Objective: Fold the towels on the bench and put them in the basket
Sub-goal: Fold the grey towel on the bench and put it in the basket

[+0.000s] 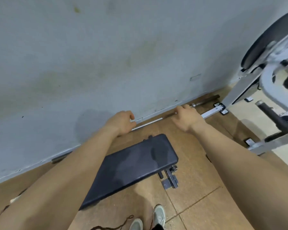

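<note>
A black padded bench is lying in the middle of the view, running on a slant from the lower left up to the right. Its pad is a long rectangle with rounded corners, and its dark, slightly shiny cover is showing a few duller patches. A grey metal bracket is sticking out from under its right edge. The bench is standing on a brown tiled floor, near a pale grey wall.

Two bare arms are reaching forward, one on each side of the bench, with both hands past its far end. The left hand is hanging with its fingers loosely curled and the thumb near the forefinger, leaving a narrow gap; it is gripping nothing. The right hand is showing its back to the camera, its fingers bending down and away. Their tips are hidden, so I cannot tell whether they are closing on anything.

Beyond the hands, a long metal bar is lying on the floor along the foot of the wall. Whether either hand is touching it cannot be told. At the right, a white-framed gym machine with dark pads is standing. At the bottom edge, two pale shoes are pointing toward the bench, beside a thin dark braided cord.
</note>
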A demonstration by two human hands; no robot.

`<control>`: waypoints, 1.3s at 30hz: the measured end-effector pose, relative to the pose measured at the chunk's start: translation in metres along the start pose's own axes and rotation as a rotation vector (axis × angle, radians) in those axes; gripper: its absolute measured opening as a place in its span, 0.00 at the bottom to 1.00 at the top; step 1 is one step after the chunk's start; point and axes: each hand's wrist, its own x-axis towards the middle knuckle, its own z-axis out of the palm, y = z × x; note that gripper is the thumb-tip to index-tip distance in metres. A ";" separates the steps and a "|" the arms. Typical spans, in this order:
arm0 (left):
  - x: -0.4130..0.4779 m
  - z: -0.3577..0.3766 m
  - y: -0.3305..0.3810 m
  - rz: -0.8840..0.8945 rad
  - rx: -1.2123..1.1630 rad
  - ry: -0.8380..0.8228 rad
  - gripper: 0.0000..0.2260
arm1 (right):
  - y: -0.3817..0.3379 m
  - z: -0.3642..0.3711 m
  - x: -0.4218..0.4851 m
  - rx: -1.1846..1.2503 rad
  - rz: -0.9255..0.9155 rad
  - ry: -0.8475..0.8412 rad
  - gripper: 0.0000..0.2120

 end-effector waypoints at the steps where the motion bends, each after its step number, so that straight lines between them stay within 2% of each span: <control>1: -0.001 -0.007 0.017 0.036 0.002 0.000 0.17 | 0.010 -0.013 -0.013 0.004 0.036 0.023 0.21; 8: -0.012 -0.029 0.139 0.359 0.110 -0.025 0.21 | 0.074 -0.071 -0.121 -0.012 0.329 0.139 0.23; 12: -0.029 -0.028 0.213 0.550 0.186 -0.048 0.19 | 0.106 -0.090 -0.184 -0.025 0.464 0.203 0.24; 22: -0.102 0.034 0.401 0.909 0.293 -0.107 0.18 | 0.215 -0.103 -0.338 0.001 0.741 0.312 0.22; 29: -0.148 0.105 0.538 1.019 0.326 -0.156 0.20 | 0.337 -0.093 -0.425 0.068 0.872 0.304 0.24; 35: -0.188 0.168 0.670 1.044 0.330 -0.158 0.16 | 0.456 -0.098 -0.510 0.130 0.939 0.317 0.27; 39: -0.214 0.209 0.756 1.062 0.292 -0.162 0.19 | 0.532 -0.104 -0.565 0.160 0.996 0.338 0.27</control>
